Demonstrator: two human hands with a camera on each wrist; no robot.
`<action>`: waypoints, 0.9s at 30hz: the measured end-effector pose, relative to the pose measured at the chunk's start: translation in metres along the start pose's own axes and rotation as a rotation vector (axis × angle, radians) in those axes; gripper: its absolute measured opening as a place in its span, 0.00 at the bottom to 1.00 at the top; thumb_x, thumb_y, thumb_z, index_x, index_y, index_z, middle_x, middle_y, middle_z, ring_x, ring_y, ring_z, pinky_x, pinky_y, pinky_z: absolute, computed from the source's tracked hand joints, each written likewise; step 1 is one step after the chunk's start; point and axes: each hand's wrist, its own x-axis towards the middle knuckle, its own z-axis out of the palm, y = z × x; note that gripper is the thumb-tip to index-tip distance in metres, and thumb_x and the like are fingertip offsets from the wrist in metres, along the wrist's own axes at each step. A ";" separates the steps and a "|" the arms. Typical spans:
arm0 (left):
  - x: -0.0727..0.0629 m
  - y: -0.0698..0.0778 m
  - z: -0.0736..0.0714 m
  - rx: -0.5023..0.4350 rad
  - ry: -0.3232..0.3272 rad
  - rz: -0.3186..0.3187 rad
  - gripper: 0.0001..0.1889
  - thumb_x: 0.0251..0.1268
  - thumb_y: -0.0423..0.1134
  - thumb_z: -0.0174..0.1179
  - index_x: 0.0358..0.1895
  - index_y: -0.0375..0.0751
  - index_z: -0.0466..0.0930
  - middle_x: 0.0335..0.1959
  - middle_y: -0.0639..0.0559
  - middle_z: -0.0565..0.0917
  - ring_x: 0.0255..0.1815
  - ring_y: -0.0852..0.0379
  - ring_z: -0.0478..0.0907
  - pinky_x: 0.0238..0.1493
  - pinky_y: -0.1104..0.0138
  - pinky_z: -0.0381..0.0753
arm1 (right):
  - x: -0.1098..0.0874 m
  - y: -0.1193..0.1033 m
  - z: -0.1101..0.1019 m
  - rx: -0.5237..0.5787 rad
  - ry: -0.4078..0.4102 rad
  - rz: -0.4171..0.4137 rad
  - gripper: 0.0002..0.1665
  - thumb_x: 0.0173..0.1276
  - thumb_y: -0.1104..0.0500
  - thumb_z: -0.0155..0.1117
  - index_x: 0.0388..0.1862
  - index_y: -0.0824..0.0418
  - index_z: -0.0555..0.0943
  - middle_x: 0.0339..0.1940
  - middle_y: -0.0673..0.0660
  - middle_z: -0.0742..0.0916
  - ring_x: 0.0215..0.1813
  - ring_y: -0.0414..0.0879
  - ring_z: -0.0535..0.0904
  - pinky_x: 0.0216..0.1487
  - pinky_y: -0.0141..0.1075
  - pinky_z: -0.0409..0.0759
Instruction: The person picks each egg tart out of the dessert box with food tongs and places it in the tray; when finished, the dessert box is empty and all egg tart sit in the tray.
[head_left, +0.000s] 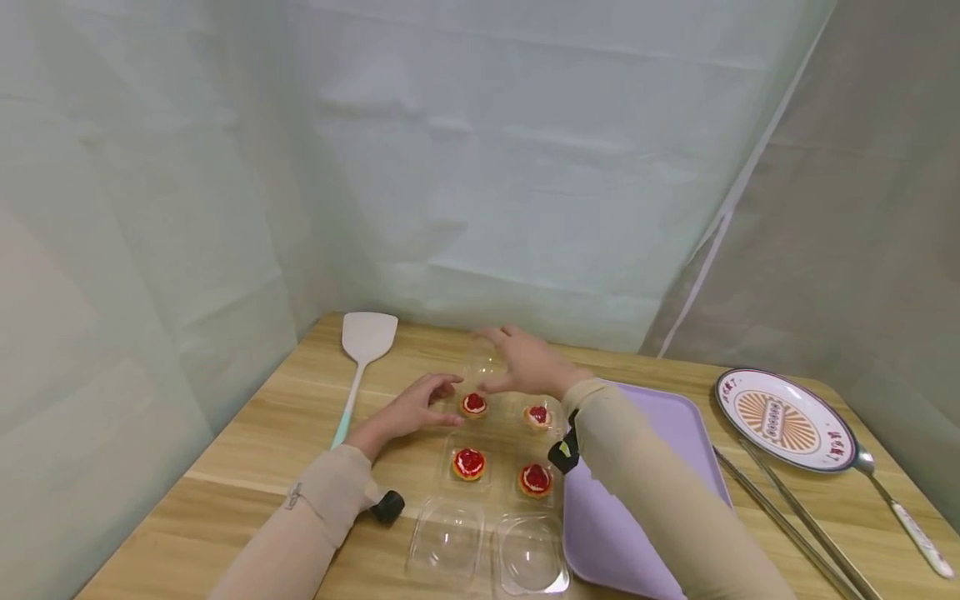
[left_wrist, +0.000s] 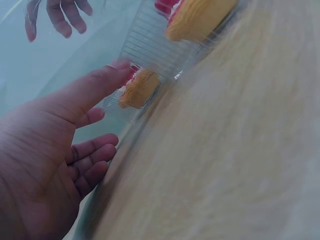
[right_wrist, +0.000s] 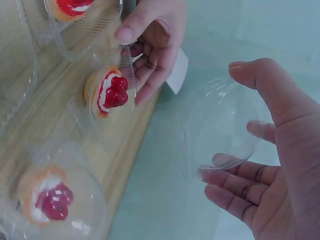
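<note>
My right hand [head_left: 528,362] holds a clear domed plastic lid [right_wrist: 220,130] between thumb and fingertips, above and behind the back left fruit tart [head_left: 474,405]. Whether the lid joins the box under that tart cannot be made out. At the left side of this box is my left hand [head_left: 420,404], thumb and fingers spread apart and loosely bent; in the left wrist view its thumb reaches close to the tart. Other red-topped tarts sit in clear plastic boxes: one at back right [head_left: 537,417], one at front left [head_left: 468,464] and one at front right [head_left: 536,480].
Two clear plastic box parts [head_left: 447,537] lie at the front. A purple tray [head_left: 611,533] sits under my right forearm. Further right are metal tongs [head_left: 795,525], a patterned plate [head_left: 783,417] and a spoon [head_left: 911,529]. On the left lies a white spatula [head_left: 367,336].
</note>
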 end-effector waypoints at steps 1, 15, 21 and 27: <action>0.000 0.001 0.000 0.000 0.002 0.000 0.37 0.55 0.46 0.70 0.67 0.38 0.66 0.57 0.38 0.75 0.61 0.43 0.71 0.67 0.49 0.69 | 0.000 0.000 -0.002 0.006 0.008 -0.003 0.48 0.58 0.44 0.69 0.73 0.53 0.60 0.64 0.62 0.75 0.59 0.54 0.77 0.59 0.48 0.78; -0.002 0.000 -0.001 0.008 0.022 -0.013 0.37 0.54 0.46 0.71 0.66 0.38 0.68 0.56 0.39 0.76 0.60 0.44 0.72 0.66 0.50 0.70 | 0.011 0.015 -0.012 0.113 0.080 -0.051 0.47 0.55 0.53 0.72 0.69 0.66 0.62 0.62 0.66 0.77 0.64 0.58 0.74 0.66 0.48 0.73; -0.001 0.001 0.000 0.007 0.025 -0.010 0.37 0.54 0.47 0.71 0.66 0.38 0.68 0.57 0.39 0.76 0.60 0.44 0.72 0.67 0.50 0.70 | 0.016 0.027 -0.006 0.155 0.136 -0.052 0.46 0.54 0.56 0.73 0.68 0.69 0.62 0.59 0.69 0.78 0.62 0.60 0.74 0.63 0.49 0.75; 0.000 0.000 0.002 0.010 0.031 -0.010 0.36 0.53 0.45 0.71 0.66 0.38 0.68 0.56 0.40 0.77 0.60 0.45 0.72 0.66 0.51 0.71 | 0.021 0.038 0.004 0.242 0.136 -0.015 0.45 0.54 0.59 0.72 0.67 0.71 0.61 0.61 0.71 0.75 0.63 0.62 0.73 0.63 0.50 0.75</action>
